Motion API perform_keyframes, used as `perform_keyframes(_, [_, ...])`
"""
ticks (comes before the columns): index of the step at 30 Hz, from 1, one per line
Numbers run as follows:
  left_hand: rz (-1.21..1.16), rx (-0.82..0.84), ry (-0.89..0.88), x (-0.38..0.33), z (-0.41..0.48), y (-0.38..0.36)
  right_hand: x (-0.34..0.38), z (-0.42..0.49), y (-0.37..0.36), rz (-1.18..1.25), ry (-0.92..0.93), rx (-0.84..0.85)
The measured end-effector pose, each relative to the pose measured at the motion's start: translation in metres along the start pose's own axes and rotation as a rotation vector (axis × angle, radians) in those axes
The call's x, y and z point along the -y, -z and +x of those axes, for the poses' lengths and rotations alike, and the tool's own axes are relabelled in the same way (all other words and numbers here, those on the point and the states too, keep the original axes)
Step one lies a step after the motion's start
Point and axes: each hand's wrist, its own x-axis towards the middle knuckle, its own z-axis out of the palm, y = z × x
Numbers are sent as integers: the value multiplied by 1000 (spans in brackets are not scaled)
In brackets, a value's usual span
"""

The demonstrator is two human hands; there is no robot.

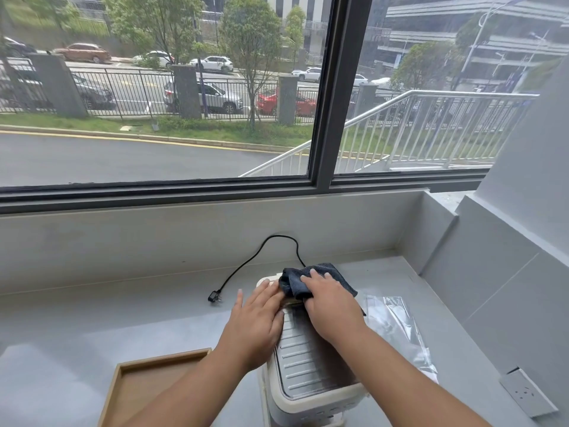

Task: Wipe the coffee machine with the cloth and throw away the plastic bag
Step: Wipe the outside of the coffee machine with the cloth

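Note:
A cream coffee machine [303,369] with a ribbed metal top stands on the grey counter in front of me. My right hand [331,303] lies flat on a dark blue cloth [335,274], pressing it onto the back part of the machine's top. My left hand [258,318] rests with straight fingers on the machine's left side, next to the cloth. A clear plastic bag [397,328] lies flat on the counter just right of the machine.
A wooden tray [117,386] sits at the front left. The machine's black cord and plug [214,296] trail to the back left. A wall socket [528,392] is at the right. The grey counter [123,315] ends at a window ledge.

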Motion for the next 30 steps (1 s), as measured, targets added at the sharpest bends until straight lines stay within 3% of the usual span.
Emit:
perform_keyframes(5, [55, -45, -55, 4, 11, 6, 4, -5, 1, -34, 55, 61])
perform_keyframes(11, [43, 50, -166, 4, 30, 22, 8, -42, 1, -26, 137, 114])
perform_keyframes(18, [112, 73, -187, 8, 35, 24, 23, -86, 3, -156, 285, 300])
perform_keyframes(20, [131, 68, -158, 5, 37, 23, 28, -98, 7, -278, 411, 267])
perform_keyframes(23, [143, 68, -143, 3, 36, 21, 29, -116, 10, -448, 429, 222])
perform_keyframes(27, [125, 59, -132, 2, 33, 22, 3, -134, 2, -397, 497, 218])
perform_keyframes(30, [100, 48, -114, 1, 30, 22, -5, -139, 11, -346, 438, 202])
